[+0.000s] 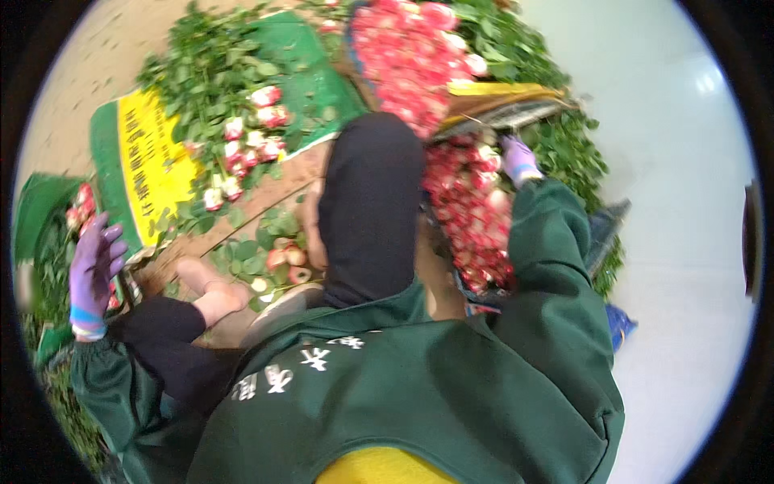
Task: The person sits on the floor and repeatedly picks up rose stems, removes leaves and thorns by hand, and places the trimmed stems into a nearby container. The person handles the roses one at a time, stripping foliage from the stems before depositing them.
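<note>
My left hand (pixel 97 266), in a purple glove, is at the far left with its fingers apart and nothing in it, beside a small bunch of pink-and-white roses (pixel 80 209). On the right, my right hand (pixel 519 158), also in a purple glove, reaches to the edge of a dense pile of red-and-white roses (pixel 462 212), next to their leafy stems. Its fingertips are blurred and partly hidden, so whether it holds a stem is unclear. Cut roses with long leafy stems (pixel 257 145) lie on a green and yellow sheet (pixel 148 163) ahead and to the left.
Another pile of pink roses (pixel 405 60) stands at the top, with a brown and yellow-edged sheet (pixel 508 103) between it and the nearer pile. Loose leaves (pixel 245 251) and rose heads (pixel 290 257) lie on the floor by my feet. A pale wall or floor surface (pixel 671 242) is at the right.
</note>
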A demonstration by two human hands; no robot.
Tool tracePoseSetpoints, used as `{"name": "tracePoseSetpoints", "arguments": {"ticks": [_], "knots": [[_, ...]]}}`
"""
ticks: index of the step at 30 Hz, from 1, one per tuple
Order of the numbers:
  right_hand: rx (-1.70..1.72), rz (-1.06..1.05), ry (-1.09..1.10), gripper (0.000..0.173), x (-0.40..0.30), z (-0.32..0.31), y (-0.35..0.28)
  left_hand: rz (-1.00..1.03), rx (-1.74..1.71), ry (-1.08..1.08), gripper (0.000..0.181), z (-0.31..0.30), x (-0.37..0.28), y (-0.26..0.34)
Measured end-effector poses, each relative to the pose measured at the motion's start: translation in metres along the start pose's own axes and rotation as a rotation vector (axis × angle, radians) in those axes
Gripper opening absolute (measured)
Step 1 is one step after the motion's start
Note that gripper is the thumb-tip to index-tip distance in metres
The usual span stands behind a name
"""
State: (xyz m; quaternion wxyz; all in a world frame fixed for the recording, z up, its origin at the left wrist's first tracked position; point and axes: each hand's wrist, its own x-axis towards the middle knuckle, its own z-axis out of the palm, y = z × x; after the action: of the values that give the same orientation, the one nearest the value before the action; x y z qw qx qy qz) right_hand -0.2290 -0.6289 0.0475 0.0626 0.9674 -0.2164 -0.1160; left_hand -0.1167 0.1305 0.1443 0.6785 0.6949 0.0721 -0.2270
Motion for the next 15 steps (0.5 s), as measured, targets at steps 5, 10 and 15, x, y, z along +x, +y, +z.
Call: {"name": "tracePoseSetpoints", "arguments": {"ticks": [5, 10, 15], "knots": [[0.003, 0.024, 0.2, 0.041, -0.017, -0.04, 0.004, 0.014, -0.017, 0.111, 0.039, 0.02, -0.007, 0.019], [0.577, -0.098, 0.102, 0.032, -0.088, -0.119, -0.025, -0.018, 0.02, 0.151, 0.041, 0.0, 0.009, 0.012], [0.915, -0.212, 0.232, 0.028, -0.124, -0.181, -0.111, -0.131, 0.24, -0.005, 0.041, 0.046, 0.09, -0.007]]}}
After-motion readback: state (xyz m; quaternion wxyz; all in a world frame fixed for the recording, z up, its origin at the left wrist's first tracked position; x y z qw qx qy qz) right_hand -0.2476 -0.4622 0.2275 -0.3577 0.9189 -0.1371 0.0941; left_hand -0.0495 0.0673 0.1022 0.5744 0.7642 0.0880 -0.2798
